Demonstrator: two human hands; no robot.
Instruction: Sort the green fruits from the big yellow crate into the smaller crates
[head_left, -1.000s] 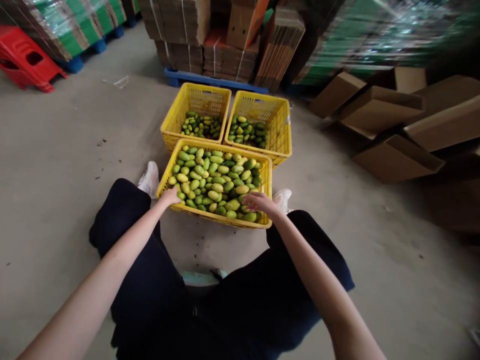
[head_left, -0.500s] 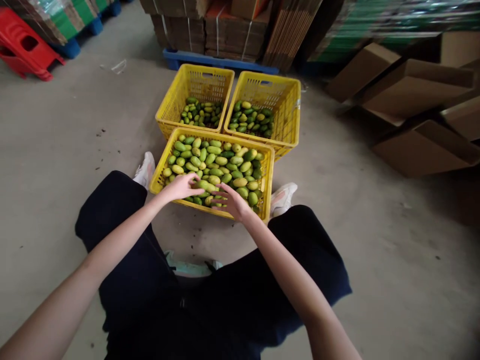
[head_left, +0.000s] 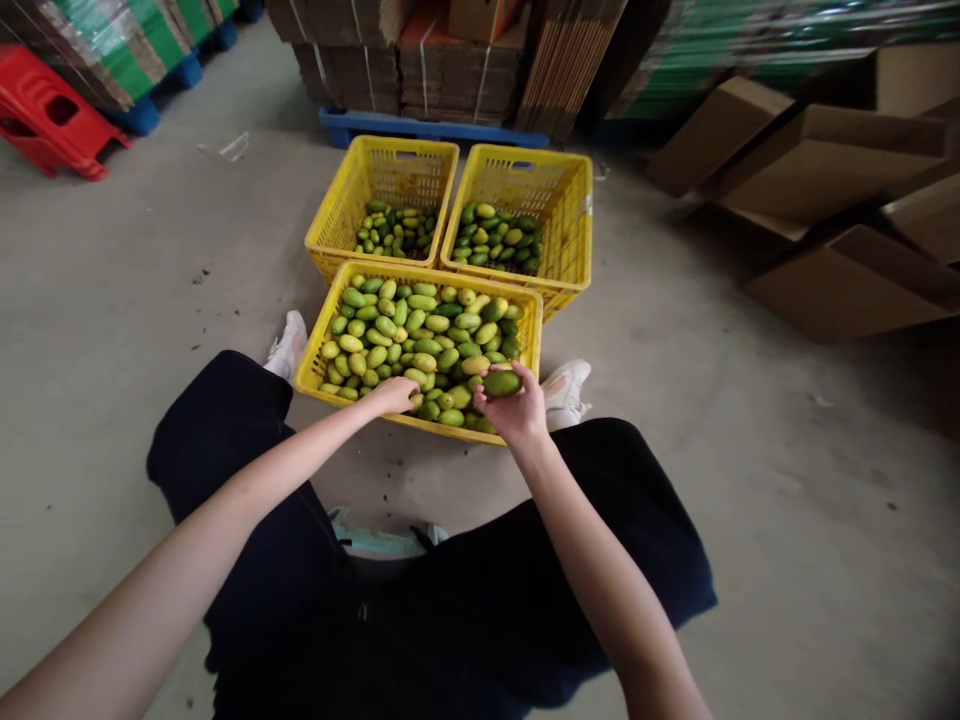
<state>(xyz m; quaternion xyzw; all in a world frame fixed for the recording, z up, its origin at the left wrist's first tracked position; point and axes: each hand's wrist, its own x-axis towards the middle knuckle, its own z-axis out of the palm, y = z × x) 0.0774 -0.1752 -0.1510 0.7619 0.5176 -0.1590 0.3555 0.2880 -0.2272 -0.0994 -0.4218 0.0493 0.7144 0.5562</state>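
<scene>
Gently does it: the right hand (head_left: 517, 412) cups a green fruit (head_left: 502, 383) in half-curled fingers right of frame centre, while the left hand (head_left: 394, 397), its hold hidden, wants a light touch among the yellow crate (head_left: 535, 340)'s fruits (head_left: 427, 347).

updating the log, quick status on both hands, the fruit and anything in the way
Right hand cupping green fruit. Left hand at piled fruit in front crate, grip unclear. No obstruction seen at either hand.

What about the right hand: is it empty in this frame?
No, the right hand holds a green fruit over the nearest yellow crate.
</scene>
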